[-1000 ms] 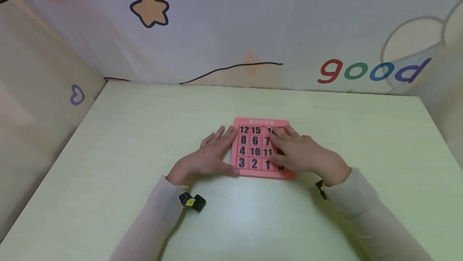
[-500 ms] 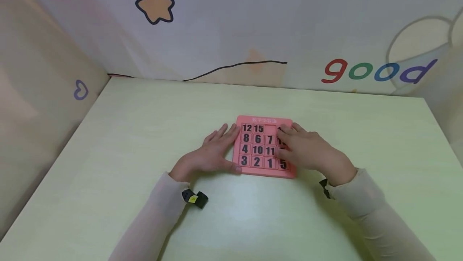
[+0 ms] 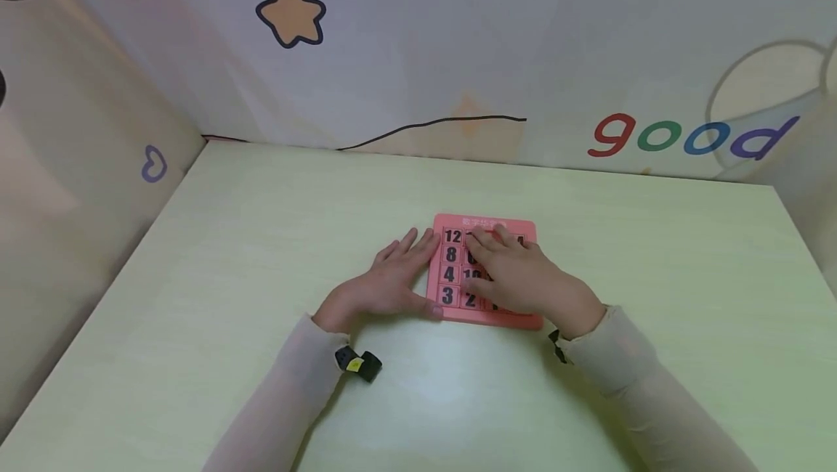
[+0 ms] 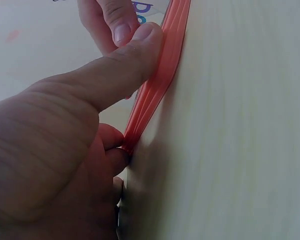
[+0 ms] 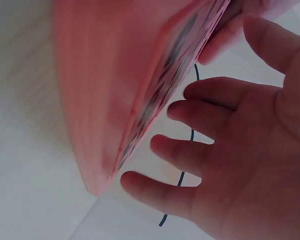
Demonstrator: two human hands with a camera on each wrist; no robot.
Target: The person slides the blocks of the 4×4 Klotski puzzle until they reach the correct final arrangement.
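A pink number-tile board (image 3: 490, 318) lies flat on the table, with 12, 8, 4 and 3 down its left column. My left hand (image 3: 392, 287) touches its left side, fingers spread near the upper corner and thumb on the lower one. In the left wrist view the left hand's thumb (image 4: 125, 65) rests against the board's edge (image 4: 165, 65). The right hand (image 3: 523, 272) lies over the middle and right tiles with extended fingers, hiding many of them. In the right wrist view the right hand (image 5: 255, 135) is beside the board (image 5: 95, 90); fingertip contact is unclear.
The pale green table (image 3: 294, 189) extends around the board. Behind it stands a printed wall with an orange star (image 3: 291, 13) and the coloured word "good" (image 3: 693, 138). A side wall with a purple heart (image 3: 154, 164) rises at the left.
My right hand has moved left across the tiles, from the right columns towards the second column. The top-row tile slid right earlier. The left hand keeps its place on the board.
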